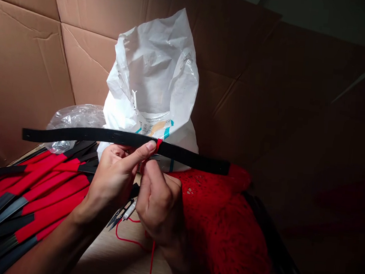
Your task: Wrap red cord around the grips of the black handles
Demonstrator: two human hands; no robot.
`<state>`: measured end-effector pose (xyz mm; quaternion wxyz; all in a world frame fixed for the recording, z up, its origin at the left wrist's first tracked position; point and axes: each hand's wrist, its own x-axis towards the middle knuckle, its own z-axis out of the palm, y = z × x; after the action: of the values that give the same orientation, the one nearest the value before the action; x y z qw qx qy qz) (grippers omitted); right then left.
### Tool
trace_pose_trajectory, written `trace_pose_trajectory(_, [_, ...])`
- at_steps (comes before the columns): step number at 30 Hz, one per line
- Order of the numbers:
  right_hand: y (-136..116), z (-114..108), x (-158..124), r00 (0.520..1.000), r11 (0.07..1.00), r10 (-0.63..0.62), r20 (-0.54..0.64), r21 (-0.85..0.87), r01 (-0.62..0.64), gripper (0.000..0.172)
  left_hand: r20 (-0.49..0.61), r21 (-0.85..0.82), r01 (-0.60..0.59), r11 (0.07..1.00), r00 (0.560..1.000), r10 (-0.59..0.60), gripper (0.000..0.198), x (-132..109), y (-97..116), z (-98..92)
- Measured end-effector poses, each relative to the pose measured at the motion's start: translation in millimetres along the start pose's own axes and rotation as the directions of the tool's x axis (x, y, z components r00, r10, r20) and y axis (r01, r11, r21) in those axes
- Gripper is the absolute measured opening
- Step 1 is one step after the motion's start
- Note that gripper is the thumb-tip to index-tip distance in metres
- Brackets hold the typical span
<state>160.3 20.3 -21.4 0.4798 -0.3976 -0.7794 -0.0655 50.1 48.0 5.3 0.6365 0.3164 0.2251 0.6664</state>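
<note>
A long, slightly bowed black strip [101, 135] lies crosswise in front of me. My left hand [115, 169] pinches it near the middle, thumb on its face. Just right of that thumb, a few turns of red cord [158, 146] wrap around the strip. Directly below the wrap, my right hand [160, 195] is closed, its fingers curled in and seemingly pulling the cord; the exact grip is hidden. Loose red cord [132, 240] trails down over the table under my hands. Thread snips [120, 212] with pointed blades lie beneath, between my wrists.
Several black strips with red-wrapped middles [51, 184] are piled at left. A white plastic bag [153, 65] stands open behind, beside a clear bag [76, 120]. Red mesh-like material [224, 236] spreads at right. Cardboard [91, 7] walls the back. Pale wood table [102, 258] shows below.
</note>
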Motion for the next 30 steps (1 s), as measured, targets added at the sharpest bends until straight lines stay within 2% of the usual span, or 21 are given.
trace_pose_trajectory(4, [1.1, -19.0, 0.6, 0.999, 0.999, -0.035, -0.015, -0.025, 0.035, 0.023, 0.008, 0.263, -0.134, 0.955, 0.991, 0.137, 0.022, 1.5, 0.2, -9.3])
trace_pose_trajectory(8, [2.1, -36.9, 5.4, 0.998, 0.996, -0.059, -0.038, -0.066, 0.056, 0.022, 0.044, 0.394, -0.145, 0.908, 0.989, 0.139, 0.021, -5.2, 5.9, -8.0])
trace_pose_trajectory(13, [8.4, -51.7, 7.7, 0.990, 0.990, -0.077, -0.115, -0.122, 0.063, 0.020, 0.095, 0.529, -0.121, 0.840, 0.992, 0.082, 0.020, -13.2, 12.4, -2.6])
trace_pose_trajectory(19, [16.0, -58.4, 6.2, 0.979, 0.981, -0.097, -0.182, -0.184, 0.063, 0.015, 0.224, 0.585, -0.200, 0.786, 0.971, 0.080, 0.014, -17.8, 14.8, -4.5])
trace_pose_trajectory(26, [16.9, -60.8, 7.3, 0.975, 0.984, -0.089, -0.202, -0.166, 0.056, 0.016, 0.276, 0.574, -0.222, 0.788, 0.959, 0.069, 0.001, -28.0, 22.2, -4.6])
trace_pose_trajectory(30, [20.0, -60.8, 6.4, 0.976, 0.986, -0.091, -0.197, -0.153, 0.061, 0.014, 0.322, 0.568, -0.240, 0.787, 0.945, 0.055, 0.016, -30.4, 27.1, -5.6])
